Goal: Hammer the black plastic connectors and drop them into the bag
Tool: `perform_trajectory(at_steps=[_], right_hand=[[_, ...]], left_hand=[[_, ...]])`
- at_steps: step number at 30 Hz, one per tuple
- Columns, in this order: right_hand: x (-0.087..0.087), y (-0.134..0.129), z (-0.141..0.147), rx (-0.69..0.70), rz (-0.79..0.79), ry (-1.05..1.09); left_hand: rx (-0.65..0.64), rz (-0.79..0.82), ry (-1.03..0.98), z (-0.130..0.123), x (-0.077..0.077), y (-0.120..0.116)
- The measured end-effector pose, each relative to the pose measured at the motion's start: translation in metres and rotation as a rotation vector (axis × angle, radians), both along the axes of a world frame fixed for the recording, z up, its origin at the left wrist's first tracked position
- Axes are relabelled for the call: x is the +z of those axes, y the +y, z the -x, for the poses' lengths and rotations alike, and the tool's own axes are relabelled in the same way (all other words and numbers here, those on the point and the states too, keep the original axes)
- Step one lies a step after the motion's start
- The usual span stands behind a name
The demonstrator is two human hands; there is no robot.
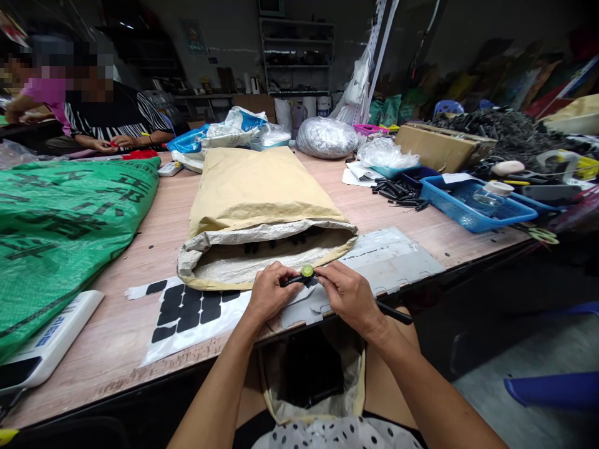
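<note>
Just above the table's front edge, my left hand (272,288) pinches a slim black part with a round yellow-green disc (307,270) on it. The fingertips of my right hand (352,295) close on the other side of the same part. A black rod-like handle (395,313) sticks out from behind my right wrist; its other end is hidden. Right behind my hands lies a yellow woven sack (264,187), its mouth toward me, with dark pieces inside. A sheet of black square stickers (189,312) lies left of my left hand. In my lap is an open sack (316,411) with black contents.
A green woven sack (70,231) and a white scale (53,343) occupy the left. At right are a blue tray (472,209) with a jar, black parts (400,193) and a cardboard box (440,146). Grey cardboard (397,259) lies before me. Co-workers sit at far left.
</note>
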State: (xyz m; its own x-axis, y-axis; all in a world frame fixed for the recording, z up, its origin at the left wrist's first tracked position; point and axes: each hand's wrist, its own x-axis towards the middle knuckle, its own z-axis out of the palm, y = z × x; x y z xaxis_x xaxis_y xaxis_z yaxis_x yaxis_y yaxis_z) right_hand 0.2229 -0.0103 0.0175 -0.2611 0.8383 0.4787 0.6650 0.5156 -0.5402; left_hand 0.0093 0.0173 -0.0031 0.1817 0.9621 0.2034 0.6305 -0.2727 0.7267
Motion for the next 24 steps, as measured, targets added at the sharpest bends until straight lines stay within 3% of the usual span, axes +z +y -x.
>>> perform_trajectory(at_steps=[6,13,24], right_hand=[[-0.002,0.024,-0.015,-0.109,-0.059,0.0],[-0.018,0.065,-0.036,-0.292,-0.072,-0.202],[-0.029,0.069,-0.037,-0.329,-0.057,-0.223]], left_hand=[[-0.008,-0.02,0.021,0.001,0.002,-0.001],[-0.026,-0.002,0.032,0.002,0.004,-0.001],[-0.022,0.025,0.049,0.002,0.006,0.0]])
